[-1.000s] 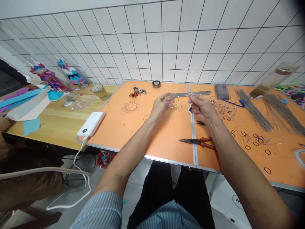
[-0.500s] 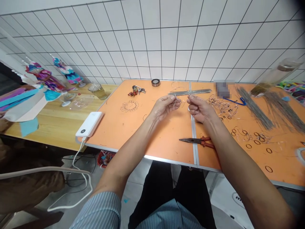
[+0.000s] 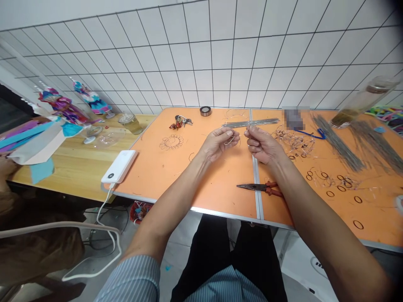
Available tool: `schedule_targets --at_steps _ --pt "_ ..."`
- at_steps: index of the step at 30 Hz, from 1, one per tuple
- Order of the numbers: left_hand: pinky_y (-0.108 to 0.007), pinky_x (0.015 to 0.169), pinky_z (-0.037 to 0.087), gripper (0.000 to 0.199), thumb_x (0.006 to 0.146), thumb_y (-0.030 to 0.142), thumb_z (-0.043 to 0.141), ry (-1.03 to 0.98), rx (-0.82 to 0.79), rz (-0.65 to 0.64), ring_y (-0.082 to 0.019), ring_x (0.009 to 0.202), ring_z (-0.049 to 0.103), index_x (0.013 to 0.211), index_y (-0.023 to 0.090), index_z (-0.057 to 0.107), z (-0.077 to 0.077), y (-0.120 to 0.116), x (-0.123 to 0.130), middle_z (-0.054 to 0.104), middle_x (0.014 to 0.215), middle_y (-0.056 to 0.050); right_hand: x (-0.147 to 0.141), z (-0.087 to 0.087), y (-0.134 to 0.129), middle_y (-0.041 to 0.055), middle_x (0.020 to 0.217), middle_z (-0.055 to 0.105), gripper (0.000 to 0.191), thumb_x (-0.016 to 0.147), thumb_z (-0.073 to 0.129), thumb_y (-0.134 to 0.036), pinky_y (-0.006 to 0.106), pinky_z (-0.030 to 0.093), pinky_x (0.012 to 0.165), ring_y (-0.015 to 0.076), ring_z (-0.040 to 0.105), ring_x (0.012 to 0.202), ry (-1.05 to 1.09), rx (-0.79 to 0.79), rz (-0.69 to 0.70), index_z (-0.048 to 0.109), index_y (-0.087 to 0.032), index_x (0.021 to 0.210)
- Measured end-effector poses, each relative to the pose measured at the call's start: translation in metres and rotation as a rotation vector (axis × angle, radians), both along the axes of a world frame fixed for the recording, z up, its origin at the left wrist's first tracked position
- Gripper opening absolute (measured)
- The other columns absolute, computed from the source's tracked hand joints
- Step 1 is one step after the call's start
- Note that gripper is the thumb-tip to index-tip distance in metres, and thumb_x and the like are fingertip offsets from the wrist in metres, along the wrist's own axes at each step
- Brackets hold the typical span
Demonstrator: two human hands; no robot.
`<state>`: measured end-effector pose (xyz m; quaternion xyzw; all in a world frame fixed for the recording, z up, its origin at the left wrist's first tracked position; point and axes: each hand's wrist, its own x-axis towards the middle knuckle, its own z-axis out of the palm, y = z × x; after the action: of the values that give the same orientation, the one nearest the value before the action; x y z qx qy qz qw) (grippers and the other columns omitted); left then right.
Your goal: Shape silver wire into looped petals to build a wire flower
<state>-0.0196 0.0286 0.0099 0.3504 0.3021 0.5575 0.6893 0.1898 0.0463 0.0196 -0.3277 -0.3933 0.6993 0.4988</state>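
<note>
Over the orange table [image 3: 220, 184], my left hand [image 3: 220, 142] and my right hand [image 3: 261, 144] face each other a short gap apart. Thin bent wire [image 3: 229, 142] is pinched in my left fingers. My right thumb and forefinger close on the wire's other part, near the table seam. Just behind the hands lies a bundle of straight grey wires [image 3: 248, 123]. Pliers with red handles [image 3: 261, 188] rest in front of my right hand, partly under the forearm. A looped wire ring [image 3: 171, 142] lies to the left.
Black tape roll [image 3: 205, 111] and keys [image 3: 181, 122] lie at the back. A white power bank [image 3: 119, 167] sits left. On the right are tangled wires, small dark rings [image 3: 358, 225], wire bundles [image 3: 338, 142] and a tall jar [image 3: 362, 102]. A person's hand [image 3: 8, 165] shows far left.
The wire between my hands has turned, and my right fingertips have shifted slightly left. The camera view has tilted a little.
</note>
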Motion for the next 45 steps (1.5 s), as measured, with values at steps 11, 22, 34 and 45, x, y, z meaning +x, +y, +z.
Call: schedule_targets --at_steps 11,22,34,45 --pt "-0.027 0.089 0.067 0.011 0.100 0.020 0.090 0.030 -0.054 -0.010 -0.014 0.081 0.085 0.103 0.016 0.079 0.000 0.003 -0.002 0.090 0.097 -0.006 0.006 0.009 0.001 -0.0007 0.093 0.079 0.055 0.072 0.115 -0.053 0.015 0.021 0.040 0.0024 0.033 0.052 -0.013 0.009 -0.045 0.077 -0.023 0.100" --pt "-0.029 0.083 0.062 0.051 0.074 0.036 0.111 0.131 0.044 -0.021 -0.017 0.079 0.084 0.107 0.016 0.078 -0.006 0.004 -0.006 0.090 0.092 -0.007 0.008 0.005 0.003 -0.0016 0.088 0.080 0.053 0.074 0.114 -0.048 0.016 0.018 0.039 0.0021 0.036 0.049 -0.015 -0.091 -0.004 0.074 -0.023 0.099" --pt "-0.032 0.085 0.064 0.071 0.061 0.050 0.116 0.153 0.103 -0.113 -0.020 0.082 0.085 0.111 0.017 0.078 -0.006 0.003 -0.008 0.089 0.091 -0.007 0.011 0.006 0.003 -0.0050 0.080 0.073 0.043 0.079 0.110 -0.038 0.016 0.021 0.041 0.0031 0.032 0.050 -0.004 -0.102 0.049 0.073 -0.023 0.096" --pt "-0.028 0.083 0.062 0.038 0.084 0.044 0.103 0.169 0.034 -0.040 -0.014 0.086 0.082 0.106 0.019 0.084 -0.009 0.006 -0.011 0.088 0.106 -0.005 0.007 -0.001 0.002 0.0003 0.083 0.071 0.041 0.078 0.108 -0.047 0.020 0.020 0.041 0.0051 0.034 0.054 -0.092 -0.040 0.096 0.079 -0.021 0.093"
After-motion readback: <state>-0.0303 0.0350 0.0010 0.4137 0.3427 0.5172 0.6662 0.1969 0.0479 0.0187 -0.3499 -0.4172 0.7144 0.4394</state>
